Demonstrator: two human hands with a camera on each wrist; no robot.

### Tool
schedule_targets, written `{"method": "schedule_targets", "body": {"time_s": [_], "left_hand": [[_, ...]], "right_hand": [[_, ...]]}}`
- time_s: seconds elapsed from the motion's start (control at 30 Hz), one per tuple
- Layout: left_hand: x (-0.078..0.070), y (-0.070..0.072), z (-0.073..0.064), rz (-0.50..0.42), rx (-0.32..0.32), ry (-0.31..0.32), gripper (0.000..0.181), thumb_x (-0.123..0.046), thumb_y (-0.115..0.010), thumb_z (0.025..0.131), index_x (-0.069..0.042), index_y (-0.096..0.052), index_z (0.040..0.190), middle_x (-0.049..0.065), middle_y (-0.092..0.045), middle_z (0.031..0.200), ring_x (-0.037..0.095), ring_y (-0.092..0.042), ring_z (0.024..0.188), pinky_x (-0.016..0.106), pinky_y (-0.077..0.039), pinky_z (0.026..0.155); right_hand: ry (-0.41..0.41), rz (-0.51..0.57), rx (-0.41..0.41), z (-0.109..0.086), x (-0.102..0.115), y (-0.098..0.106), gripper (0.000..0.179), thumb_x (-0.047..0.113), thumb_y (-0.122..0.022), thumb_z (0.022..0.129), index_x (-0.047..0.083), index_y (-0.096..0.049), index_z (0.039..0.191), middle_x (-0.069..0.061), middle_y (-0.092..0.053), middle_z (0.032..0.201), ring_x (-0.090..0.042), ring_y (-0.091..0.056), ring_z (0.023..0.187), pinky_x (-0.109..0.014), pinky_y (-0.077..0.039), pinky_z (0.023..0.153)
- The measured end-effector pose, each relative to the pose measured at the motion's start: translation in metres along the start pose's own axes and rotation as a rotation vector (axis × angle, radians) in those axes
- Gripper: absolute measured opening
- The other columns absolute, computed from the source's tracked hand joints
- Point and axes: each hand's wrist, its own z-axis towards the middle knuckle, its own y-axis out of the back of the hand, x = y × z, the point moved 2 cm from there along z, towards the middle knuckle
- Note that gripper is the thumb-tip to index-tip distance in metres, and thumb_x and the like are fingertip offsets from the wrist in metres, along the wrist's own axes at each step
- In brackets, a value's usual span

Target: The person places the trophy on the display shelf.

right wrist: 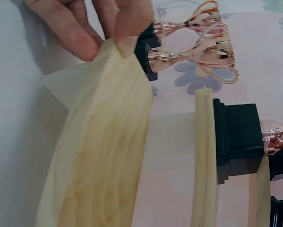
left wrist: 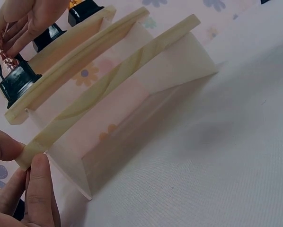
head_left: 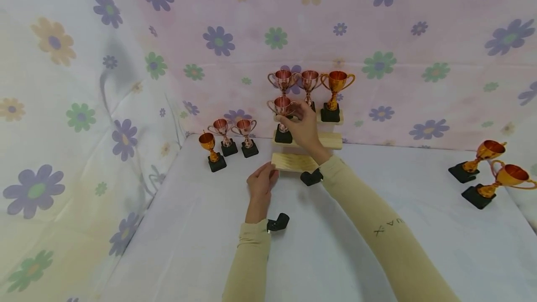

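A tiered wooden display stand (head_left: 293, 162) with pale side panels stands against the back cloth. My right hand (head_left: 305, 127) grips a rose-gold trophy cup (head_left: 282, 105) by its stem, its black base (left wrist: 19, 84) on the left end of the middle step. At the lowest step's left corner, my left hand (head_left: 261, 181) pinches the board between thumb and fingers (left wrist: 39, 189). Along the top step are two rose-gold trophies (head_left: 283, 78) (head_left: 310, 78) and a gold trophy (head_left: 337, 80); the right hand partly covers that row.
Left of the stand sit two rose-gold trophies (head_left: 220, 127) (head_left: 244, 128) and a gold trophy (head_left: 207, 142). Two more gold trophies (head_left: 488, 150) (head_left: 512, 176) lean at the far right. White cloth (head_left: 201, 246) covers the table, and flowered cloth (head_left: 402, 36) hangs behind.
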Motion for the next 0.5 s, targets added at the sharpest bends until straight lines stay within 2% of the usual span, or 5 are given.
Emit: {"method": "schedule_targets", "body": {"time_s": [0.13,0.27,0.37,0.5], "left_hand": [[0.001,-0.002,-0.001,0.002,0.010,-0.003,0.032,-0.004,-0.072,0.091,0.005,-0.070,0.121,0.016,-0.067,0.110,0.017,-0.067,0.093,0.026,-0.061,0.087],[0.001,-0.003,-0.001,0.005,0.010,0.000,0.031,-0.004,-0.072,0.091,0.005,-0.070,0.121,0.015,-0.068,0.110,0.016,-0.068,0.092,0.027,-0.061,0.088],[0.001,-0.002,0.000,0.002,0.005,-0.009,0.031,-0.004,-0.072,0.092,0.005,-0.070,0.121,0.015,-0.068,0.108,0.016,-0.068,0.091,0.027,-0.061,0.086],[0.000,0.000,-0.001,0.004,0.001,-0.026,0.030,-0.002,-0.071,0.092,0.007,-0.070,0.120,0.014,-0.069,0.104,0.015,-0.069,0.088,0.025,-0.062,0.082]], "right_hand": [[0.008,0.029,-0.028,0.000,-0.014,0.003,0.042,-0.011,-0.077,0.083,-0.014,-0.059,0.121,-0.030,-0.064,0.114,-0.032,-0.066,0.100,-0.040,-0.061,0.090],[-0.039,0.074,-0.012,-0.004,-0.032,0.012,0.055,-0.008,-0.078,0.083,-0.006,-0.057,0.134,-0.026,-0.062,0.127,-0.038,-0.063,0.113,-0.048,-0.056,0.101],[-0.067,0.102,0.008,-0.012,-0.036,0.025,0.062,-0.007,-0.080,0.083,-0.004,-0.055,0.140,-0.025,-0.060,0.134,-0.040,-0.060,0.121,-0.047,-0.052,0.106],[-0.052,0.104,0.009,-0.026,-0.032,0.047,0.063,-0.010,-0.078,0.082,-0.006,-0.054,0.140,-0.028,-0.060,0.135,-0.036,-0.062,0.121,-0.043,-0.052,0.106]]}}
